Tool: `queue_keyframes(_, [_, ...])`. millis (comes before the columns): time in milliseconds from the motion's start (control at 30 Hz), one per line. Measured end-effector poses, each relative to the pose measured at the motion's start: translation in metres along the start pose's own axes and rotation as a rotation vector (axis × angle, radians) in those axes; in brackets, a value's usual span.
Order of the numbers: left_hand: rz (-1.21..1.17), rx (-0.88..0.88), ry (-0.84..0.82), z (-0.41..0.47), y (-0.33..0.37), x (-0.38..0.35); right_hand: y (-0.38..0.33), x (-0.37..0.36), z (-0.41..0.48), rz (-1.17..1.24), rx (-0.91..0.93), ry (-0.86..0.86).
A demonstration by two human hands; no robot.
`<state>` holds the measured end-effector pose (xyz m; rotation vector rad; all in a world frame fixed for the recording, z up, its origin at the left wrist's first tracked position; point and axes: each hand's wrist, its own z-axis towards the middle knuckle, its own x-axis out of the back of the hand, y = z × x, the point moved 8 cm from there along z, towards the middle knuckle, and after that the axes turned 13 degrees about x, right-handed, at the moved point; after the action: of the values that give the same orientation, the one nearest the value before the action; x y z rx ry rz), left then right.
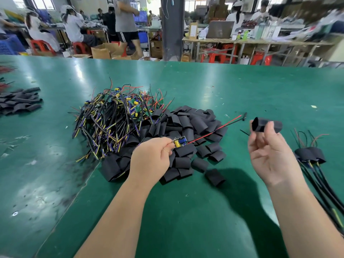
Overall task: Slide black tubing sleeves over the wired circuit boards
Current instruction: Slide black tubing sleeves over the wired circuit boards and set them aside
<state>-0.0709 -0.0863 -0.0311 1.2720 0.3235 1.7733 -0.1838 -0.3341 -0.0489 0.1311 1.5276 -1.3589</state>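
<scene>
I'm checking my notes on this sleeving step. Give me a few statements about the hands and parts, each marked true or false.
1. The left hand holds a board with red and black wires. True.
2. The right hand holds nothing. False: it holds a sleeve.
3. The sleeve is already over the board. False: they are apart, one in each hand.
4. Sleeved boards lie on the table to the right of the right hand. True.

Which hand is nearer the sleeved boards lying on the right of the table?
Right. The right hand, holding a black sleeve, is just left of the sleeved boards. The left hand, pinching a circuit board, is farther left, by the sleeve pile.
</scene>
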Motion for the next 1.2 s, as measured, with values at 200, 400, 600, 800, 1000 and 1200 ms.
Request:
queue_keyframes(200, [-0.007,-0.028,0.005,-0.002,0.004,0.000,-0.009,-0.014,-0.006,-0.025,0.138,-0.031])
queue_keyframes(400, [0.022,-0.102,0.008,-0.006,0.013,-0.002,-0.008,-0.011,-0.004,-0.086,0.165,0.009])
queue_keyframes(600, [0.003,-0.115,-0.023,-0.009,0.017,-0.006,0.009,-0.015,-0.008,-0.126,0.026,-0.065])
queue_keyframes(800, [-0.127,-0.109,-0.078,-0.014,0.025,-0.010,0.046,-0.048,-0.040,-0.241,-0.155,-0.429])
queue_keyframes(1000, [-0.256,-0.020,-0.210,-0.014,0.021,-0.015,0.041,-0.057,-0.046,-0.192,-0.183,-0.562])
queue_keyframes(1200, [-0.333,0.029,-0.324,-0.012,0.019,-0.021,0.031,-0.056,-0.042,-0.347,-0.102,-0.638])
